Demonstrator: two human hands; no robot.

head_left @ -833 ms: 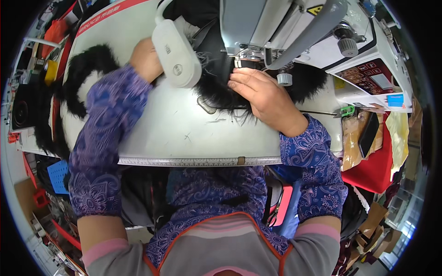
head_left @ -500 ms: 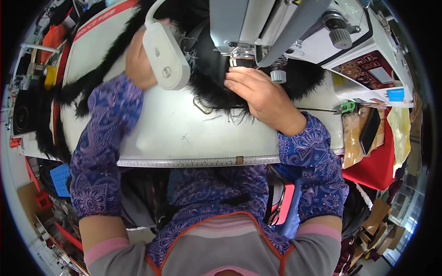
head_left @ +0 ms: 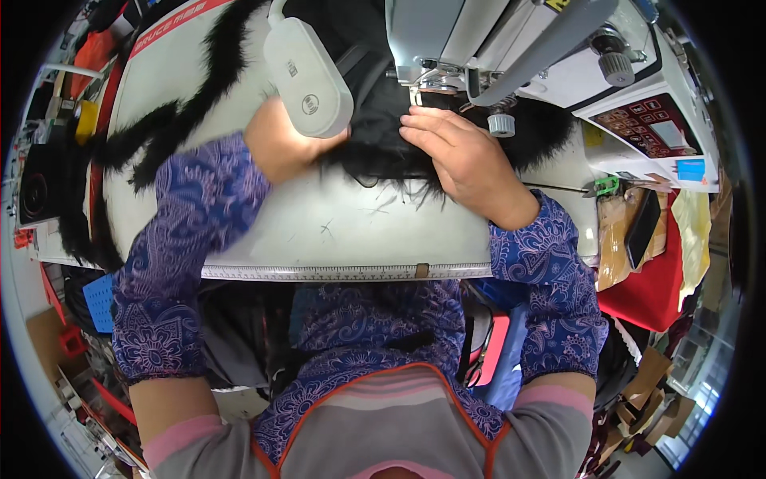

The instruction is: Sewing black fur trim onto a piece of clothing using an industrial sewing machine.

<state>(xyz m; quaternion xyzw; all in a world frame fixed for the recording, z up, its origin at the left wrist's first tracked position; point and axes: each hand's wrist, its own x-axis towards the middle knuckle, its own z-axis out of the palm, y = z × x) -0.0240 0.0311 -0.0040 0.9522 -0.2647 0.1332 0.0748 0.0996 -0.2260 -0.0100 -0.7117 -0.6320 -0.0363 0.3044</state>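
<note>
Fabric, black and edged with shaggy black fur, is lying on the white sewing table, running in under the head of a grey and white sewing machine. Its furry border is facing the person, and loose dark strands are lying on the tabletop just in front of it. More fur is showing to the right of the machine's needle area.

The right hand is resting palm down on the black material, its fingers extended and held close together, the tips lying just in front of the presser foot. The left hand is reaching in beneath a white lamp, which is lighting it and hiding part of it; that hand is blurred beside the left side of the material, and whether it is pinching anything cannot be told.

A long black fur strip is trailing across the table on the left. A ruler strip is running along the table's front edge. To the right, a green-handled tool is lying near the machine's control panel, and a black phone-shaped slab is resting on a tan wrapped packet. Red cloth and pale yellow cloth are hanging just beside it.
</note>
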